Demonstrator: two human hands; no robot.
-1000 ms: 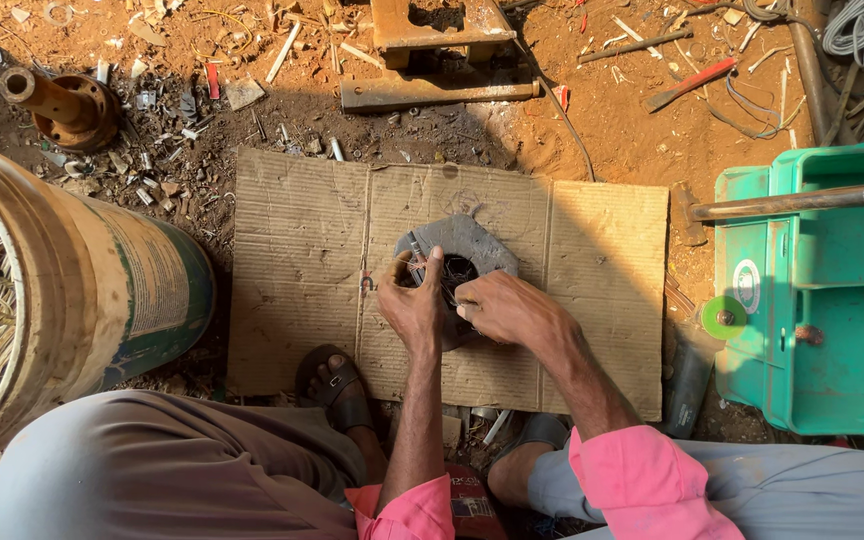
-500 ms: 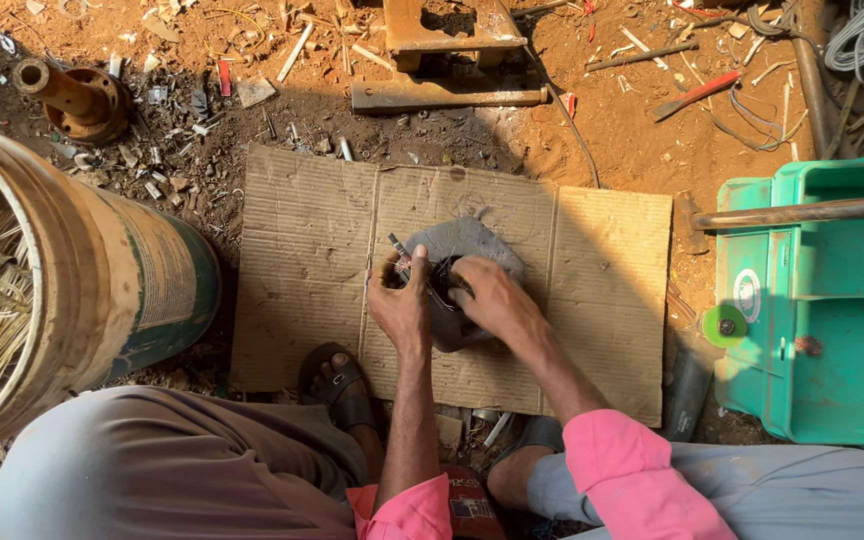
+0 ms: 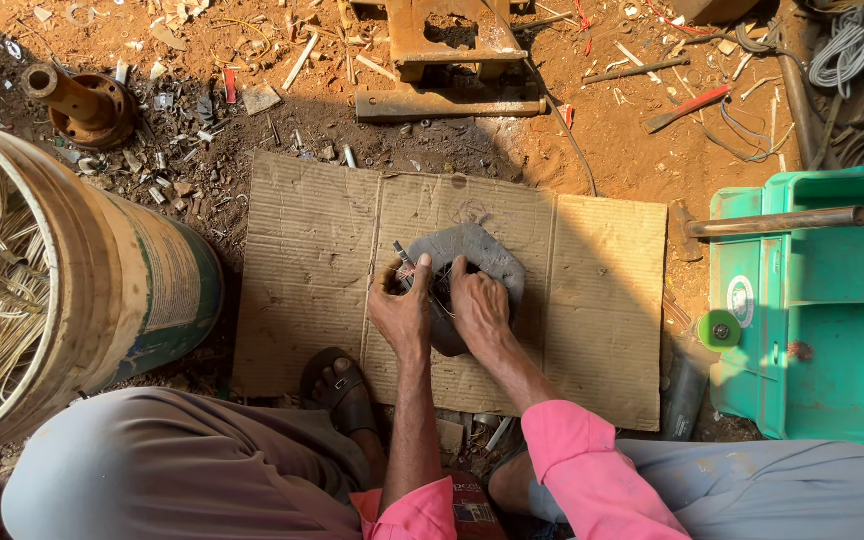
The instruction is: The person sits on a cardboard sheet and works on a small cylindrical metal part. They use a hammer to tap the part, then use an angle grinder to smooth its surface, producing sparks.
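Both hands have closed in together on the grey round metal part [image 3: 472, 262] mid-cardboard [image 3: 602, 300], the left hand [image 3: 402, 312] now gripping a thin tool [image 3: 404, 262], the right hand [image 3: 479, 310] pressing flat to steady it.

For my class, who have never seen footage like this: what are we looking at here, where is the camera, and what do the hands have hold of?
There is no machine here. A person is seated on the ground, and the single picture comes from a camera worn on their head, looking straight down. The left hand and right hand both rest on a grey round metal part with thin wires in its middle. The left hand also seems to grip a slim tool, though what kind is unclear. The part lies on a flattened cardboard sheet spread over reddish dirt. Beside it stand a drum of pale wires to the left and a green plastic crate to the right. Rusty scrap lies beyond.
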